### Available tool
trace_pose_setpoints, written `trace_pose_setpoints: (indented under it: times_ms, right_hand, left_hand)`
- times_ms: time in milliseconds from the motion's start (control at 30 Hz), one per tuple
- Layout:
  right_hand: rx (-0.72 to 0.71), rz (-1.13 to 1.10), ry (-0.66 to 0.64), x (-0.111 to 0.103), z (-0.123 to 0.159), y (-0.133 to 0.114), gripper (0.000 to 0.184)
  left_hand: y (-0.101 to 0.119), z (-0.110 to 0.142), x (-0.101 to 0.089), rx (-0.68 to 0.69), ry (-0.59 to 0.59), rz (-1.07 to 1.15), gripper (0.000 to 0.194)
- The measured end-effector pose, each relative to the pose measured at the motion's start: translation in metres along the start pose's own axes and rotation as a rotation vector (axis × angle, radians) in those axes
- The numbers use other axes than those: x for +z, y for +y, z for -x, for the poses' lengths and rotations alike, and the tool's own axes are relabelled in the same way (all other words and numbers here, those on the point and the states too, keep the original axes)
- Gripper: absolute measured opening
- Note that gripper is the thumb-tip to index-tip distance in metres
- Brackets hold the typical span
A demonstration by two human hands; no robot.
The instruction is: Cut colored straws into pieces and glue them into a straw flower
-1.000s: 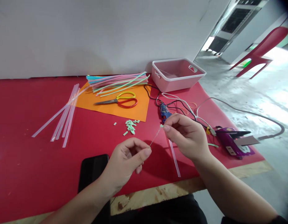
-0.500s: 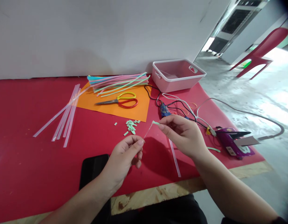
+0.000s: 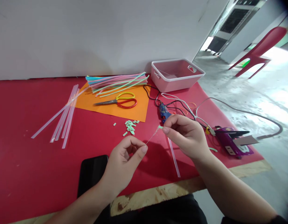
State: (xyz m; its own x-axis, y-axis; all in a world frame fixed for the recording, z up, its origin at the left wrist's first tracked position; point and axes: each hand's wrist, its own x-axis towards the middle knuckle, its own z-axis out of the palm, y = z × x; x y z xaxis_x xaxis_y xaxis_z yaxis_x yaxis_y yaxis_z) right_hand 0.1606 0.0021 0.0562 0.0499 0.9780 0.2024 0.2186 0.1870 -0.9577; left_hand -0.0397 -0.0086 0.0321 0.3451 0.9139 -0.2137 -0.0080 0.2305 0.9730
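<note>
Between thumb and forefinger, my right hand pinches a short light green pipe cleaner piece, its tip poking out to the left. A thin clear strand of glue stretches from that tip down to my left hand, whose thumb and forefinger close on its lower end. Just behind my right hand lies a blue hot glue gun, partly covered by the fingers. A pink glue stick extends toward the table edge beneath that hand. Small cut green pieces are heaped beyond my left hand.
Scissors and a pipe cleaner bundle rest on orange paper. Pink glue sticks lie left. A phone sits by my left forearm. Right are a pink basket, cables and a purple power strip.
The green piece in my right hand now points more level and shows less. My left hand has shifted slightly right, and the glue strand looks straighter.
</note>
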Motion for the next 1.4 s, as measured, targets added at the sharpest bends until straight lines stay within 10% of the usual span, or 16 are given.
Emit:
trace_pose_setpoints:
  times_ms: [533,867,1400]
  right_hand:
    - [-0.043,-0.092,-0.060,-0.006,-0.001,0.001,0.014]
    - [-0.443,0.261,-0.176,-0.020,-0.005,-0.002,0.024]
    - [-0.260,0.245,-0.159,-0.027,0.006,-0.019,0.016]
  left_hand:
    - [0.004,0.008,-0.001,0.277,0.088,-0.358,0.009]
    - [0.004,0.007,-0.002,0.305,0.085,-0.437,0.008]
    - [0.040,0.016,-0.005,0.260,0.069,-0.498,0.007]
